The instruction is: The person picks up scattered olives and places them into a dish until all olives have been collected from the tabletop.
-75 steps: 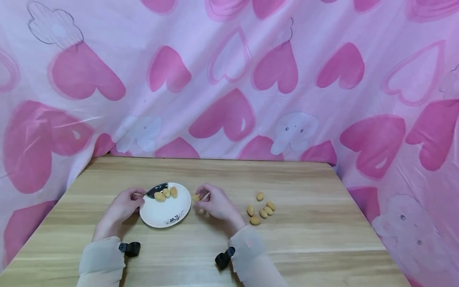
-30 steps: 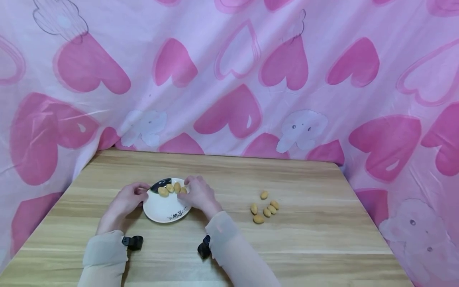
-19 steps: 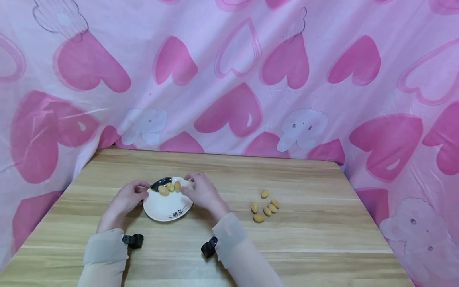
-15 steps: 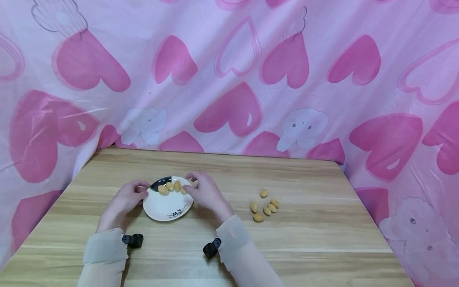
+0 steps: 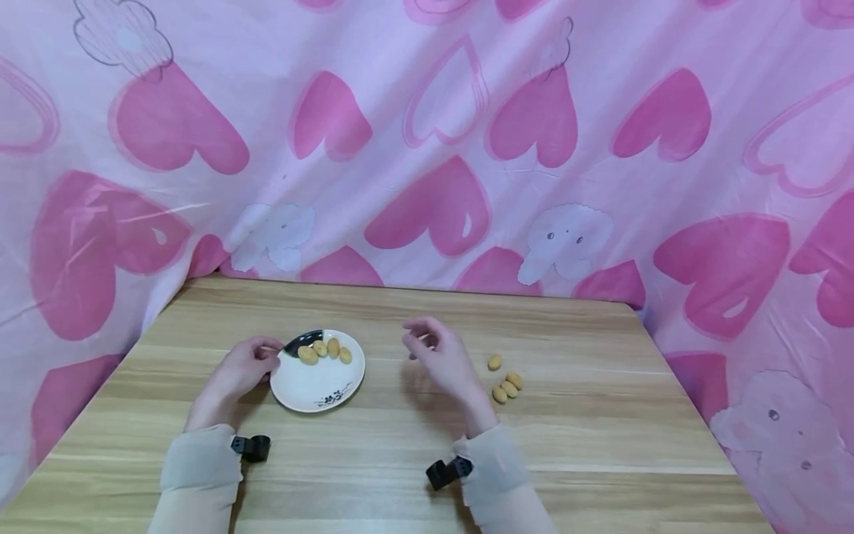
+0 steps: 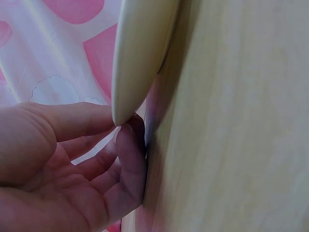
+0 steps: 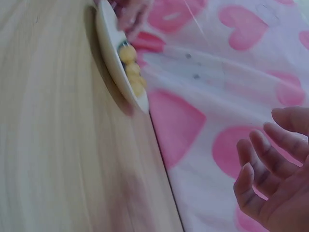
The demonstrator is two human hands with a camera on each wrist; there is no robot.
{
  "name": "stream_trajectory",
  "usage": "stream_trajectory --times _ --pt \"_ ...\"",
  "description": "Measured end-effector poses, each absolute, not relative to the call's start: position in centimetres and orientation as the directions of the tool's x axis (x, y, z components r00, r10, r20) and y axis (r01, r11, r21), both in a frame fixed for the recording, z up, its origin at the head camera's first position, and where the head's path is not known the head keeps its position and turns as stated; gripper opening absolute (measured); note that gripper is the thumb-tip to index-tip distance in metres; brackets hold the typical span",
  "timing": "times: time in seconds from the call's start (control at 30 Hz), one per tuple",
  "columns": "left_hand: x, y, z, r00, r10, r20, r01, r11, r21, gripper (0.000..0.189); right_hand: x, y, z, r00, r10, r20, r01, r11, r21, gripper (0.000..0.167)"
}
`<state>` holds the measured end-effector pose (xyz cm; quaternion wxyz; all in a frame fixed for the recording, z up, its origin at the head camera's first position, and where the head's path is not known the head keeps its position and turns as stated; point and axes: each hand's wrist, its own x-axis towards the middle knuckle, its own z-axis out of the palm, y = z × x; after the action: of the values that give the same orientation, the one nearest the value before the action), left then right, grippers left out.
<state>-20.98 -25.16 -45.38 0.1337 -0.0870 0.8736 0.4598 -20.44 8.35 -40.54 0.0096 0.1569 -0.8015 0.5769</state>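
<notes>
My left hand (image 5: 245,368) pinches the left rim of a round white plate (image 5: 313,389) with a black patch and a dark floral print. In the left wrist view, the thumb and a curled finger meet at the rim of the plate (image 6: 140,53). Several tan oval nut-like pieces (image 5: 333,347) lie in a row toward the plate's far side. My right hand (image 5: 443,360) hovers over the table to the right of the plate, holding nothing. Its fingers are loosely bent and apart in the right wrist view. More tan oval pieces (image 5: 513,380) lie on the table beyond that hand, some perhaps hidden by it.
Everything stands on a light wooden table (image 5: 373,475). A pink cloth (image 5: 427,282) with hearts hangs behind the table and along its sides. A small black camera (image 5: 250,448) is worn at the left wrist, another black camera (image 5: 448,472) at the right.
My right hand has brought one tan oval piece onto the plate, let it go beside the others and moved away to the right. My left hand has stayed at the plate's rim.
</notes>
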Motion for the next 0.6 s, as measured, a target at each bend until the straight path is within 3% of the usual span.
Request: stream_trajectory --times 0.23,0.6 --pt "-21.0 -25.2 -45.4 -0.956 -0.017 -0.294 -0.251 0.572 0.781 0.038 -21.0 13.9 -41.4 -0.971 -0.081 0.226 -0.240 0.265 -0.934 0.019" --pt "-20.9 -25.1 -45.5 -0.957 -0.025 -0.289 -0.252 0.568 0.784 0.038 -20.3 21.9 -42.2 -0.987 -0.001 0.159 -0.149 0.357 -0.922 0.027"
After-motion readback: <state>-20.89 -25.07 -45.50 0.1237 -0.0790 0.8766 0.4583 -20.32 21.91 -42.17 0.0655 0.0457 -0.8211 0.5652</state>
